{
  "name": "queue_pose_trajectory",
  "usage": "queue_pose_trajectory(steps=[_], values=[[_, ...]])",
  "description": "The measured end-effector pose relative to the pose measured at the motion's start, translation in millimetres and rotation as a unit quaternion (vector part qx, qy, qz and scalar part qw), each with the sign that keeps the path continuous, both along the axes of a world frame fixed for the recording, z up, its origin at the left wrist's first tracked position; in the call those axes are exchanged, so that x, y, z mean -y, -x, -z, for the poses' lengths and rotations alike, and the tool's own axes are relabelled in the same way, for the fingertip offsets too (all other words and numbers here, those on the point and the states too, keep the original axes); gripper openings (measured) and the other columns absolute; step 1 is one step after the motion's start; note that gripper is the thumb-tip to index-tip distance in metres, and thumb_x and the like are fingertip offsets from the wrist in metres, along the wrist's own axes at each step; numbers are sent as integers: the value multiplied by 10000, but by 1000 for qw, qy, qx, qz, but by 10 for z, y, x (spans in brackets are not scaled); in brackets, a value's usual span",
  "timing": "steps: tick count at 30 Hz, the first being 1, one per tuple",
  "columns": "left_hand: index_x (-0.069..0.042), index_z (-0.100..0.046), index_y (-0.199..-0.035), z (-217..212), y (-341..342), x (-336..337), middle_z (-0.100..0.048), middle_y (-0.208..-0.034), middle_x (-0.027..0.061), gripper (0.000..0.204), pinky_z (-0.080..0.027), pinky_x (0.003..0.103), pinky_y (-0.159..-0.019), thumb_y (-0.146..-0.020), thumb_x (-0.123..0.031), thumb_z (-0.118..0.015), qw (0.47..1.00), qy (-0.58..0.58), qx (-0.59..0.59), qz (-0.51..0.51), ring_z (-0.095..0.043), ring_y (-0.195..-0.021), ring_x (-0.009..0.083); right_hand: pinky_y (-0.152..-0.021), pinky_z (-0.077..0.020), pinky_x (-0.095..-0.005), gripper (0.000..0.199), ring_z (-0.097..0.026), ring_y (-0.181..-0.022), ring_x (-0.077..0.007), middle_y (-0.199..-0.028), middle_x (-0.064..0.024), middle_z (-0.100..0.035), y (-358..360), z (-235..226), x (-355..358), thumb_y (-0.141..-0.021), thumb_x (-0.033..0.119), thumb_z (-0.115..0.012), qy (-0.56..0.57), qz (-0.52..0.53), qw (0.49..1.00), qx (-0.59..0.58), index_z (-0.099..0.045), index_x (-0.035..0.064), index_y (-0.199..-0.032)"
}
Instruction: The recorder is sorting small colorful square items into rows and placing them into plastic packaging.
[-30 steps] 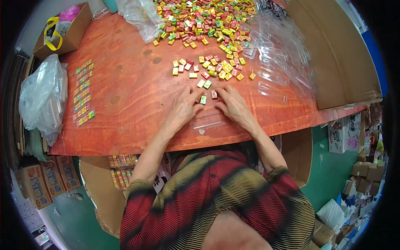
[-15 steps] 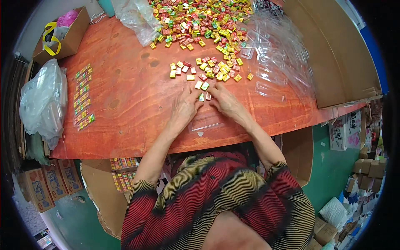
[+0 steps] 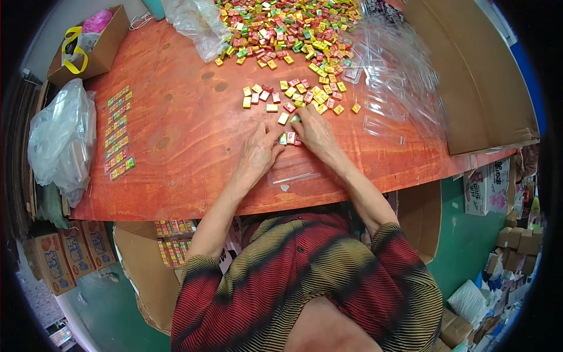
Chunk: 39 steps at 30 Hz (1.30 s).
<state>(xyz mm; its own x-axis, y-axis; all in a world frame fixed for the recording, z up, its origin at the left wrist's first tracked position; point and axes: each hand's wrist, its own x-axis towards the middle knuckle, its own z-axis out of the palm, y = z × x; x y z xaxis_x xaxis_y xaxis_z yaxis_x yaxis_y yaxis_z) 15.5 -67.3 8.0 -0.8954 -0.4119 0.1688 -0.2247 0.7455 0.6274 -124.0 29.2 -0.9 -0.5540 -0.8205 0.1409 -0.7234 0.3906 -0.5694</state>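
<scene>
Small yellow, red and green candy-sized boxes lie on the red wooden table [image 3: 193, 141]. Between my hands, a short row of these boxes [image 3: 290, 138] stands side by side. My left hand [image 3: 258, 151] has its thumb and forefinger curled against the row's left end, at a green box [image 3: 283, 139]. Just beyond the row, my right hand [image 3: 318, 135] has its fingertips on another green box [image 3: 295, 119], mostly covered by the fingers. A yellow box [image 3: 283, 118] lies beside it. Nearer me is a clear plastic tray [image 3: 293, 178].
A large heap of boxes [image 3: 287, 29] covers the far side. Clear plastic trays [image 3: 390, 88] pile up at right, by a cardboard box [image 3: 475, 76]. Several filled packs [image 3: 120, 135] lie in a column at left, near a plastic bag [image 3: 63, 138]. Below the edge sits an open carton [image 3: 143, 264].
My right hand has moved from the row's right end to the green box just beyond it. My left hand stays by the row, where more boxes now show.
</scene>
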Motion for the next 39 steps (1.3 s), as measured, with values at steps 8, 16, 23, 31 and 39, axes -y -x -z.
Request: queue_pose_trajectory(steps=[8, 16, 23, 31, 39], values=[[-81, -558, -1057, -33, -25, -7, -483, -894, 134, 401, -442, 399, -701, -679, -48, -688, 1000, -2, 0, -4, -543, -815, 310, -740, -430, -407, 295, -517, -869, -367, -935, -190, -485, -13, -27, -387, -791, 91, -558, 25, -118, 992, 31, -501, 6, -1068], [-96, -536, -1088, -19, -57, -8, -502, -947, 134, 441, -453, 391, -728, -677, -61, -693, 1000, -17, -10, -11, -544, -863, 310, -723, -438, -398, 295, -533, -835, -360, -895, -184, -509, 9, -199, -82, -792, 161, -579, 45, -57, 997, 36, -534, 23, -1049], [-67, -524, -1092, -22, -57, 34, -502, -986, 135, 432, -445, 382, -765, -689, -55, -681, 1000, -25, 6, -2, -541, -898, 308, -612, -478, -422, 190, -571, -723, -353, -842, -207, -519, 48, 35, 251, -775, 152, -572, 26, -62, 993, -98, -539, -24, -839], [-53, -516, -1105, -64, -180, 135, -500, -1021, 134, 425, -448, 370, -774, -705, -39, -660, 999, -49, 17, -6, -546, -904, 294, -682, -462, -421, 205, -541, -813, -364, -912, -185, -498, 268, -65, -361, -795, 133, -557, 24, -51, 997, -59, -497, -5, -935], [-40, -547, -1056, -41, -160, 159, -483, -985, 145, 383, -440, 401, -767, -694, -54, -671, 999, -30, 23, -17, -536, -909, 332, -698, -452, -412, 193, -530, -849, -351, -924, -171, -494, 171, -104, -536, -801, 95, -538, -1, -74, 996, -45, -488, 16, -971]])
